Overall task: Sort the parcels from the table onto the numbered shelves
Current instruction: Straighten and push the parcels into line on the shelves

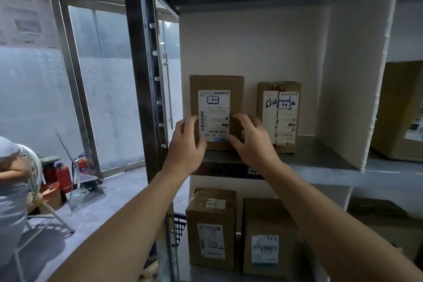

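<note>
The left hand [185, 144] and right hand [249, 139] grip the upright parcel [216, 103] low down, fingers curled; second box [280, 117] just right of them, steel post [142, 75] close left.

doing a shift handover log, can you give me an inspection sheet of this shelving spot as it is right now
surface: metal shelf, bare right of the boxes
job's things: left parcel upright at its left end; right parcel beside it, apart; lower parcels on the shelf below
clutter: nothing seen
hands: left hand and right hand grip the left parcel's lower sides
cables: nothing seen
surroundings: fire extinguishers on floor by glass door; another person at left
</note>
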A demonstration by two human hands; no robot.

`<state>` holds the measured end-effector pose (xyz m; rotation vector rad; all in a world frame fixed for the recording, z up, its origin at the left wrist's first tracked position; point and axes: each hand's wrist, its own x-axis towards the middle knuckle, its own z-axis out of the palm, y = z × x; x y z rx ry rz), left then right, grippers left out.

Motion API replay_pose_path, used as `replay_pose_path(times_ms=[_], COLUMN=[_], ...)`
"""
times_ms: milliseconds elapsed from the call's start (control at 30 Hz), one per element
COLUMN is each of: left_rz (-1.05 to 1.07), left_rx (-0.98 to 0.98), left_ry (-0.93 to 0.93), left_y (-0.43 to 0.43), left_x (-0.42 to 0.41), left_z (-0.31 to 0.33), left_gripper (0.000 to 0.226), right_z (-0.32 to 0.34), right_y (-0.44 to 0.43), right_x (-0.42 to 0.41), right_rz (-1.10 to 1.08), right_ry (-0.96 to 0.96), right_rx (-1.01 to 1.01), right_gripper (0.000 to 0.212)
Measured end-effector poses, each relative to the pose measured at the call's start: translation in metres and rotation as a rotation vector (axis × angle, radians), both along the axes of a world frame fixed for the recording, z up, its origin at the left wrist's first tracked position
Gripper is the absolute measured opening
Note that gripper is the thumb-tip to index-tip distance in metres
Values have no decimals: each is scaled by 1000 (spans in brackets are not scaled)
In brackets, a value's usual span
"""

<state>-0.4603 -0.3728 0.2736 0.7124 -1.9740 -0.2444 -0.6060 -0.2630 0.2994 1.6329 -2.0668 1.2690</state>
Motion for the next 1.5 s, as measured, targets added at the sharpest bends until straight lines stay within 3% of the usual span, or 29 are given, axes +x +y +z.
replay_pose_path(times_ms=[233,400,567,867,1200,1500], left_rz=[5,-97,-185,-274,-297,-283], left_rx=[-95,-329,-319,-238,18,-22], left_ry=[41,-119,-185,-261,-196,-180], left_y=[6,19,45,71,75,81], left_x=[5,5,-23,-68,-99,-108], left_z=[1,-3,1,10,21,18], left_gripper=[50,46,41,53,62,60], right_z=[-5,-23,-24,-10,2,-3], right_y=[12,41,76,107,97,94], right_x=[4,-1,-20,-57,-79,-95], right_rz=[-45,-167,-303,-355,-100,-28], right_ry=[54,271,399,286,-7,-71], right_rx=[2,-74,-43,27,11,-64], right_gripper=[51,37,35,46,54,50])
